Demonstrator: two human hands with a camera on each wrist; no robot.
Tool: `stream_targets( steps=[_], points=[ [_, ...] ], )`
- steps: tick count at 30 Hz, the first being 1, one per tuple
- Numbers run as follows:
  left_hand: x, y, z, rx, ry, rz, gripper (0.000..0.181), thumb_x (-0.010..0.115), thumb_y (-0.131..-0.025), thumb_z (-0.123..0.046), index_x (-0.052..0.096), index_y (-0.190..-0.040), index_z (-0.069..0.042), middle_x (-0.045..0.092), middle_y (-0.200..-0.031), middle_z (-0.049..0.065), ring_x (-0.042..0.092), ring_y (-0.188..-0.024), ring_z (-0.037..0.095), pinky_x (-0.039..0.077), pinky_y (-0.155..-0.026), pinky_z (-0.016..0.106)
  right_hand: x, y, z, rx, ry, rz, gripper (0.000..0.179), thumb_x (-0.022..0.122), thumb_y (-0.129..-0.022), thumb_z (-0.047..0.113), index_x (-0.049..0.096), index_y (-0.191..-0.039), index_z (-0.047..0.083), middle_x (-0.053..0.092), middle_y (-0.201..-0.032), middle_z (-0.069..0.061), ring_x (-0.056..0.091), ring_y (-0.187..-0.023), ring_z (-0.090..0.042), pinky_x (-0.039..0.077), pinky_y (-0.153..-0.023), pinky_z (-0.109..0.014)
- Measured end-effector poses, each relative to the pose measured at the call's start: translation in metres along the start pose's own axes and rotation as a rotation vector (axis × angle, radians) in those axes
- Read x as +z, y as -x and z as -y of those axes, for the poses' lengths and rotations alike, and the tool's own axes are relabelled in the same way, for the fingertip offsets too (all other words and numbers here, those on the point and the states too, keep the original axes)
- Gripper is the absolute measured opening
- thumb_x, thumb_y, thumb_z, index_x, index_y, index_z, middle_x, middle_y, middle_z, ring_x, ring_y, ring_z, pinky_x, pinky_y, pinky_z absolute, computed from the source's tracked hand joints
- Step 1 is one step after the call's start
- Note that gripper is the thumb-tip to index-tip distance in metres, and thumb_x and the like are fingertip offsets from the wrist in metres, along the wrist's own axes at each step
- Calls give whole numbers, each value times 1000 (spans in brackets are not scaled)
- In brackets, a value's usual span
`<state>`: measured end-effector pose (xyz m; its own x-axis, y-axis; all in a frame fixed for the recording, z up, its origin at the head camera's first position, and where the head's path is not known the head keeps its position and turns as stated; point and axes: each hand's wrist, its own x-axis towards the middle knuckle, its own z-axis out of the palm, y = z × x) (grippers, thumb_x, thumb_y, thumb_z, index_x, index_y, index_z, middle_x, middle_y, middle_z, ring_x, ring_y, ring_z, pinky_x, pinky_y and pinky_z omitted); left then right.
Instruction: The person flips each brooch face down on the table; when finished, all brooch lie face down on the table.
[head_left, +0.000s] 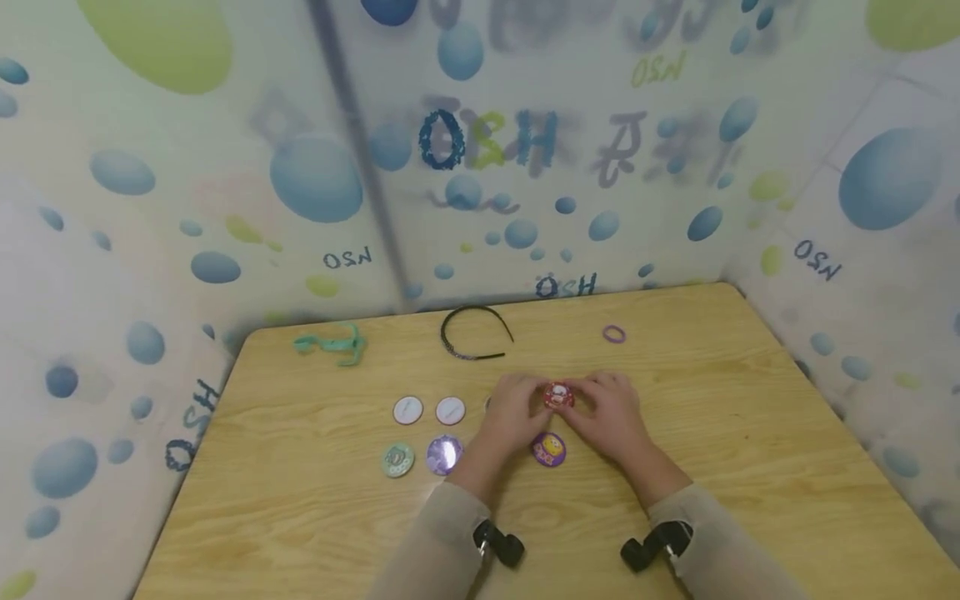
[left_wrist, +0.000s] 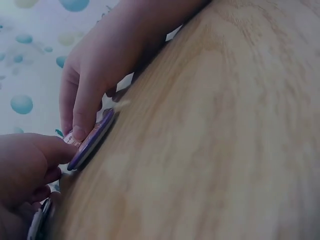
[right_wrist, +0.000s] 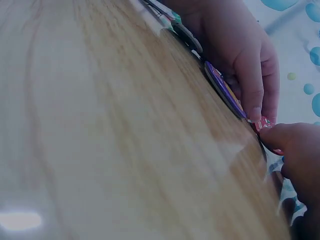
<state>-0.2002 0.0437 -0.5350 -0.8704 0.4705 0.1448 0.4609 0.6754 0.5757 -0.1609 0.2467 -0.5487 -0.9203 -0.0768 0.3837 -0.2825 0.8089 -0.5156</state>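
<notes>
A small red round badge (head_left: 558,395) is pinched between both hands, a little above or on the table. My left hand (head_left: 516,412) grips its left edge with thumb and fingers, and my right hand (head_left: 611,415) grips the right edge. Just nearer to me lies a purple badge (head_left: 549,449) with a yellow figure. In the right wrist view the red badge (right_wrist: 263,123) shows between the thumbs. Left of the hands lie a shiny lilac badge (head_left: 445,455), a green badge (head_left: 397,460) and two white discs (head_left: 408,410). My left hand mostly hides another disc.
At the back of the table (head_left: 750,467) lie a teal hair claw (head_left: 333,343), a black headband (head_left: 444,333) and a purple hair tie (head_left: 614,334). A printed curtain (head_left: 637,250) stands behind the table and at its sides.
</notes>
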Motion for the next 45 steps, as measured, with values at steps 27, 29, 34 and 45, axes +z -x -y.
stream_targets(
  steps=[27, 29, 34, 45],
  points=[
    [-3, 1, 5, 10, 66, -50, 23, 74, -101, -18, 79, -124, -15, 75, -111, 0, 65, -112, 20, 51, -105, 40, -1, -2, 1, -32, -199, -82, 22, 88, -88, 12, 83, -110, 15, 81, -106, -2, 66, -99, -27, 48, -90, -48],
    [-3, 1, 5, 3, 73, -46, 23, 73, -101, -18, 79, -123, -15, 75, -111, 0, 65, -111, 20, 51, -105, 40, -2, -1, 1, -32, -206, -92, 21, 88, -89, 12, 84, -109, 15, 81, -105, -2, 66, -97, -26, 49, -88, -46],
    [-3, 0, 5, -16, 94, -54, 21, 73, -101, -18, 80, -121, -16, 76, -111, 0, 65, -112, 20, 52, -105, 41, -2, -1, 3, -21, -208, -98, 19, 87, -90, 13, 85, -109, 16, 81, -104, 0, 66, -96, -24, 50, -87, -46],
    [-1, 2, 4, -63, 165, -92, 15, 75, -100, -14, 76, -114, -18, 73, -111, -3, 64, -112, 19, 53, -103, 41, -4, -1, 4, 21, -225, -80, 17, 88, -91, 16, 85, -107, 17, 81, -104, 1, 65, -98, -22, 51, -87, -44]
  ],
)
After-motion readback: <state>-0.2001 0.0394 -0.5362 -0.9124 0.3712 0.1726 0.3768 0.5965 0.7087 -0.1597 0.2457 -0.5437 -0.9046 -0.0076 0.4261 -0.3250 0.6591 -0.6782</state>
